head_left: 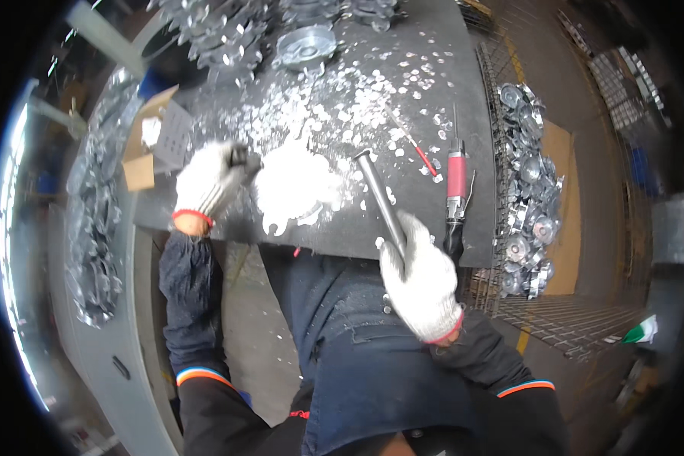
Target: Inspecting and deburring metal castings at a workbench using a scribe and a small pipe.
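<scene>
My right hand (422, 285), in a white knit glove, grips a dark metal rod (381, 194) that slants up and left over the table's near edge; its far end looks slightly wider. My left hand (209, 182), gloved the same way, is closed beside a glaring bright metal part (296, 186) on the dark table (425, 228). A dark patch shows at the left fingertips; whether it is an object or soiled glove I cannot make out. Glare washes out the metal part's detail. Thin shiny metal flakes (357, 106) are scattered around and behind it.
A red-bodied power tool (456, 178) and a thin red-handled tool (424, 158) lie at right. Metal castings (306, 47) are stacked at the back. An open cardboard box (171, 129) stands left. Beyond the table's right edge, a wire basket (497, 152) holds more castings (530, 171).
</scene>
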The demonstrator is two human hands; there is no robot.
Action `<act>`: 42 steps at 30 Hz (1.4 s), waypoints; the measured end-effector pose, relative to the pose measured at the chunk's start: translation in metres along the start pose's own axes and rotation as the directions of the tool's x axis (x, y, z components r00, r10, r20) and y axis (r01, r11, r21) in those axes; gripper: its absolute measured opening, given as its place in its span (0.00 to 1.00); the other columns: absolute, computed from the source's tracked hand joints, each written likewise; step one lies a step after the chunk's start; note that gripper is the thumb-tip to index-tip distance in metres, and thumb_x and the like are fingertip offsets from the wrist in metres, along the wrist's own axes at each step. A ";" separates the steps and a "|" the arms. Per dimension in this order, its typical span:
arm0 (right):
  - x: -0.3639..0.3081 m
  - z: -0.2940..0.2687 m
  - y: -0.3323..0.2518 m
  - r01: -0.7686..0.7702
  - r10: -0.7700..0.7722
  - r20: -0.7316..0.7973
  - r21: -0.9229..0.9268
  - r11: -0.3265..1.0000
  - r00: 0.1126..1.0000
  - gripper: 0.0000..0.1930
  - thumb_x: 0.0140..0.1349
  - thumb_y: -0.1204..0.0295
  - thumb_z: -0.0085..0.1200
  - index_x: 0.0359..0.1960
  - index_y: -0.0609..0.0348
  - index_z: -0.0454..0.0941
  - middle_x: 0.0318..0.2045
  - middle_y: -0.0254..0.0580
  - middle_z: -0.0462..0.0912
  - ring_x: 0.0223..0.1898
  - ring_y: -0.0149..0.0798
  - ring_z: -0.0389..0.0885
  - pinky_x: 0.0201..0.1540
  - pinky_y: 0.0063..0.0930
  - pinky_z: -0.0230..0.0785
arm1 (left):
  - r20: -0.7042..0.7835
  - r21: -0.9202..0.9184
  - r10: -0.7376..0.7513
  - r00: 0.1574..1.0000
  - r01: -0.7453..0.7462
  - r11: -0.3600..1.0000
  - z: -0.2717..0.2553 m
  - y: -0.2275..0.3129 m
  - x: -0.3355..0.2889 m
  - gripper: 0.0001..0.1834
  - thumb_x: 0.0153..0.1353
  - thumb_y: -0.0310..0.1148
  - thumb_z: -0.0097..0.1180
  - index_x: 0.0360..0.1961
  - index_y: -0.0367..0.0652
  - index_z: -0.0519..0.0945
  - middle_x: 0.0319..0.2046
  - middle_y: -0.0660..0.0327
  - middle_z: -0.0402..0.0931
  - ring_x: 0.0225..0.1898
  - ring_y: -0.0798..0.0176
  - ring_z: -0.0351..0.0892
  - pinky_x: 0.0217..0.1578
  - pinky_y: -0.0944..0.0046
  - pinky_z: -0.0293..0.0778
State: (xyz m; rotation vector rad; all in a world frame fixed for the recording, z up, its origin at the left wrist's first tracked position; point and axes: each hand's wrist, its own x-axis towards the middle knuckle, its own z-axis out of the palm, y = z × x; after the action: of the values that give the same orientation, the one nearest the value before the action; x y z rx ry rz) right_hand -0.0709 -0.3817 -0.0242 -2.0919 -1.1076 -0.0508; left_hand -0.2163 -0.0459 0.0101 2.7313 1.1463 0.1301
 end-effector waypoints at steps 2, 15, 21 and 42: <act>0.013 0.001 0.006 -0.008 0.011 0.016 -0.159 0.987 1.000 0.28 0.67 0.64 0.68 0.65 0.63 0.76 0.34 0.46 0.82 0.29 0.45 0.83 0.35 0.39 0.76 | 0.259 -0.255 -0.086 0.962 0.154 0.955 -0.004 0.004 -0.001 0.21 0.70 0.48 0.69 0.51 0.42 0.89 0.25 0.63 0.79 0.28 0.70 0.76 0.32 0.62 0.74; 0.046 -0.039 0.001 -0.547 0.280 0.497 0.545 0.636 0.821 0.34 0.74 0.42 0.59 0.62 0.63 0.76 0.36 0.46 0.87 0.25 0.41 0.84 0.31 0.34 0.78 | -0.315 -0.112 0.536 0.783 -0.592 0.798 -0.044 0.082 -0.093 0.15 0.57 0.26 0.72 0.47 0.45 0.89 0.33 0.62 0.81 0.31 0.59 0.82 0.35 0.61 0.79; 0.057 -0.034 -0.005 -0.853 0.129 0.855 0.466 0.235 0.502 0.24 0.80 0.53 0.53 0.59 0.65 0.76 0.37 0.44 0.84 0.30 0.33 0.84 0.28 0.25 0.77 | -0.118 0.320 0.890 0.440 -0.832 0.454 -0.059 0.098 -0.127 0.25 0.47 0.33 0.70 0.51 0.52 0.90 0.38 0.66 0.76 0.30 0.66 0.77 0.28 0.62 0.77; 0.361 0.122 0.027 -0.261 0.258 0.151 -0.005 0.965 0.954 0.28 0.70 0.50 0.65 0.55 0.65 0.84 0.46 0.51 0.87 0.43 0.42 0.88 0.49 0.41 0.81 | -0.350 -0.364 0.033 0.936 -0.168 0.916 0.040 0.090 -0.128 0.29 0.65 0.34 0.71 0.66 0.43 0.77 0.34 0.54 0.80 0.29 0.52 0.84 0.30 0.55 0.79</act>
State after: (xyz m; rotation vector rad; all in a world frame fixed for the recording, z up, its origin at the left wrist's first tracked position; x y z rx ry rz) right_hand 0.1379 -0.0627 0.0027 -2.2398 -0.9056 0.2457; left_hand -0.2374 -0.2043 -0.0135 2.4603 0.9223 0.7823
